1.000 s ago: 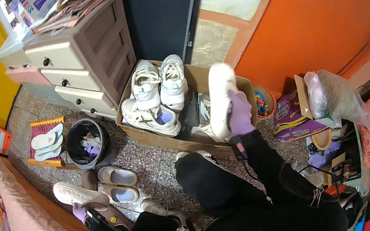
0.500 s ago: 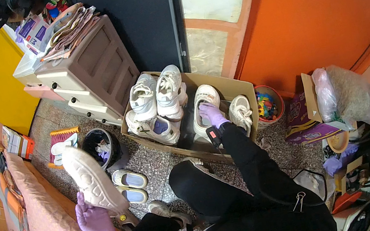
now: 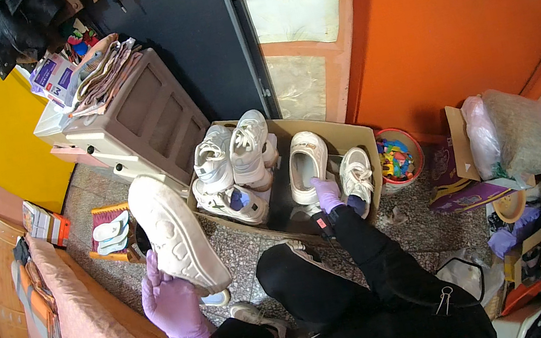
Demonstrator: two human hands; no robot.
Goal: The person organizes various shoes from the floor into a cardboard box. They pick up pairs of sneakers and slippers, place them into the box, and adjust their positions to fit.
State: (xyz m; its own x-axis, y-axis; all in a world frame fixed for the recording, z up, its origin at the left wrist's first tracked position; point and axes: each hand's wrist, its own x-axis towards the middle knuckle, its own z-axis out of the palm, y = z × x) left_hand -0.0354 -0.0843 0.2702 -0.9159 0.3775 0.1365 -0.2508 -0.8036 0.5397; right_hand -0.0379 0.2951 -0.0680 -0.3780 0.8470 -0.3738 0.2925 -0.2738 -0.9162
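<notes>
A white shoe (image 3: 178, 238) is raised at the left, its patterned sole turned up. My left hand (image 3: 172, 311), in a purple glove, holds it with the thumb side against the sole's edge; some fingers are hidden. An open cardboard box (image 3: 273, 227) stands ahead of me. Inside it, a white slip-on shoe (image 3: 304, 156) has its opening upward, and my gloved right hand (image 3: 327, 194) grips it by the heel. Beside that hand is a white lace-up shoe (image 3: 355, 172). Several more white sneakers (image 3: 249, 147) are stacked at the box's left end.
A drawer cabinet (image 3: 146, 111) topped with folded cloths stands behind the box at left. To the right are a red-rimmed bucket (image 3: 404, 179) of colourful pieces and a purple carton (image 3: 454, 174). A pink-covered bed (image 3: 79, 308) runs along the left; slippers (image 3: 112, 235) rest on a small rack.
My right hand has drawn back from inside the slip-on shoe to its heel. The shoe in my left hand has shifted right in view, now covering most of the black bin. The view has also shifted.
</notes>
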